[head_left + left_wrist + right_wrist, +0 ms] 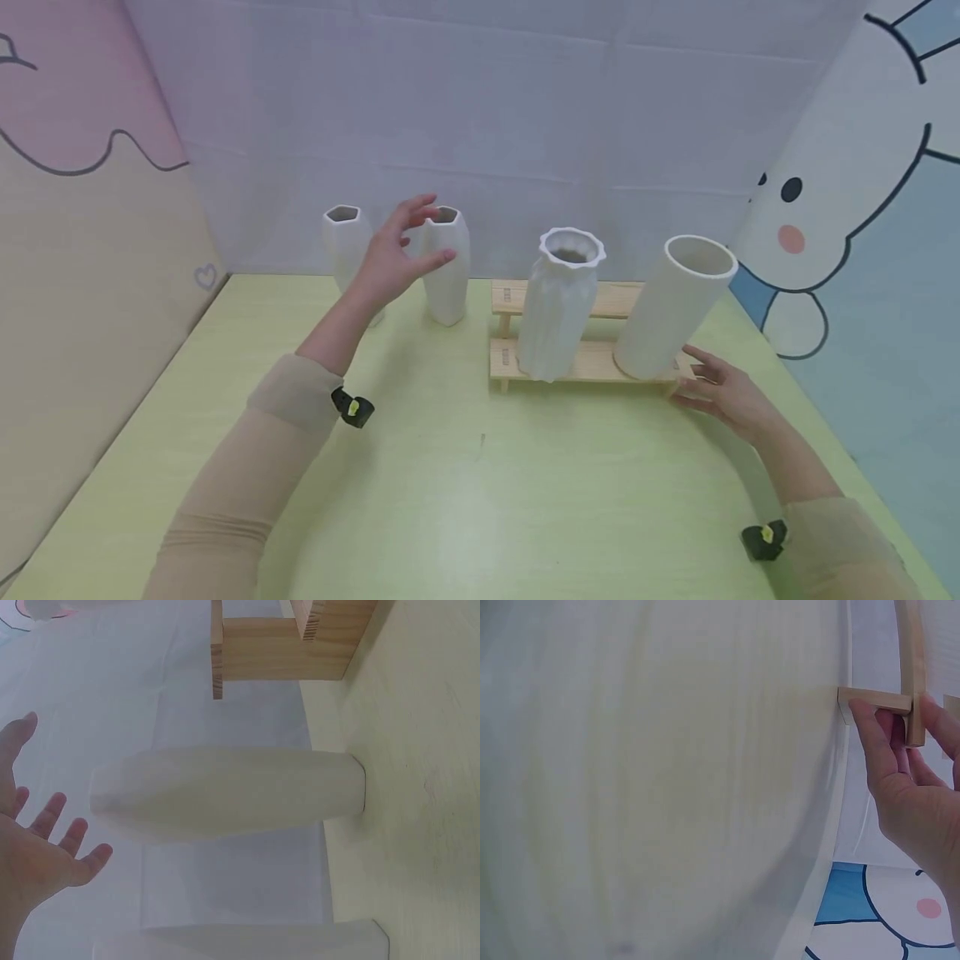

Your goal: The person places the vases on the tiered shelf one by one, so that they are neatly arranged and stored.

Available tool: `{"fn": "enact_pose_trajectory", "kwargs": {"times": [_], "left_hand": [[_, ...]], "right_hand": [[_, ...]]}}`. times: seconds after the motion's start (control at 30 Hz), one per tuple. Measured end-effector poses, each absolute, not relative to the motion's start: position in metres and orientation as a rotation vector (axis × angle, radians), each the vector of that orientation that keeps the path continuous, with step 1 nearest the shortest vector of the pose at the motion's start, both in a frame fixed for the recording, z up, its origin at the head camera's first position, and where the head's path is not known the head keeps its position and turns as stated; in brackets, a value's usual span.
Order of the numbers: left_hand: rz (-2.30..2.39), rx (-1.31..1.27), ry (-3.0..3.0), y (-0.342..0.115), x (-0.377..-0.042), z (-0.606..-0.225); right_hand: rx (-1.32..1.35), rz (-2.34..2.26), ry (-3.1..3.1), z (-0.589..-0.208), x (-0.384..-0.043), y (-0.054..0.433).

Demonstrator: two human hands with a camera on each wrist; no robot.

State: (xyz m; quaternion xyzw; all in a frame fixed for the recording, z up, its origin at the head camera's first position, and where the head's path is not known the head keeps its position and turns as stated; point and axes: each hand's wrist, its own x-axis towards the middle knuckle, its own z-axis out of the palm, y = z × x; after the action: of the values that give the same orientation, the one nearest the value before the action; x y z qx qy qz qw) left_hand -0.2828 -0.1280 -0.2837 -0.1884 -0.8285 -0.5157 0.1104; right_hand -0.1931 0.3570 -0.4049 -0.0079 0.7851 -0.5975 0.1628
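Note:
My left hand [393, 260], fingers spread, is up by the mouth of a white faceted vase [447, 279]; the left wrist view has a gap between the fingers and this vase [225, 793]. A second faceted vase [347, 246] stands to its left, partly behind my wrist. With the right hand [723, 396] I grip the right end of a two-step wooden rack [600, 360]. In the right wrist view, thumb and fingers lie on either side of the board's end [913, 727]. On the lower step stand a ribbed vase [558, 317] with a wavy rim and a plain cylindrical vase [671, 312].
Everything stands on a pale yellow-green table [450, 483]. Behind it hangs a light grey-white cloth [487, 108]. Printed panels with cartoon figures flank the table, one at the left [82, 250] and one at the right [885, 333].

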Motion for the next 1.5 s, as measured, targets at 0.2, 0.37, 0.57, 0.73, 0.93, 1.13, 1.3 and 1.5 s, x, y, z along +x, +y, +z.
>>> {"fn": "enact_pose_trajectory", "kwargs": {"times": [0.2,0.37,0.57,0.73,0.93,1.13,1.3,1.5], "left_hand": [[-1.491,-0.537,-2.439,-0.131,-0.295,-0.288],[-1.475,-0.507,-2.461,-0.132,-0.304,-0.294],[-1.488,-0.482,-2.455,-0.132,-0.315,-0.302],[-1.531,-0.439,-2.467,-0.133,-0.320,-0.308],[-1.542,-0.384,-2.504,-0.133,-0.323,-0.315],[-1.600,-0.367,-2.495,-0.130,-0.327,-0.320],[-1.650,-0.360,-2.463,-0.126,-0.332,-0.323],[-1.670,-0.352,-2.448,-0.124,-0.336,-0.324]], "right_hand": [[-0.022,-1.717,2.234,-0.405,-0.194,0.357],[0.003,-1.715,2.226,-0.406,-0.194,0.356],[0.007,-1.714,2.227,-0.406,-0.194,0.358],[0.016,-1.705,2.231,-0.406,-0.193,0.357],[0.021,-1.689,2.242,-0.406,-0.193,0.356],[0.024,-1.704,2.233,-0.406,-0.193,0.355],[0.015,-1.720,2.219,-0.405,-0.193,0.356],[0.002,-1.719,2.222,-0.403,-0.193,0.355]]}}
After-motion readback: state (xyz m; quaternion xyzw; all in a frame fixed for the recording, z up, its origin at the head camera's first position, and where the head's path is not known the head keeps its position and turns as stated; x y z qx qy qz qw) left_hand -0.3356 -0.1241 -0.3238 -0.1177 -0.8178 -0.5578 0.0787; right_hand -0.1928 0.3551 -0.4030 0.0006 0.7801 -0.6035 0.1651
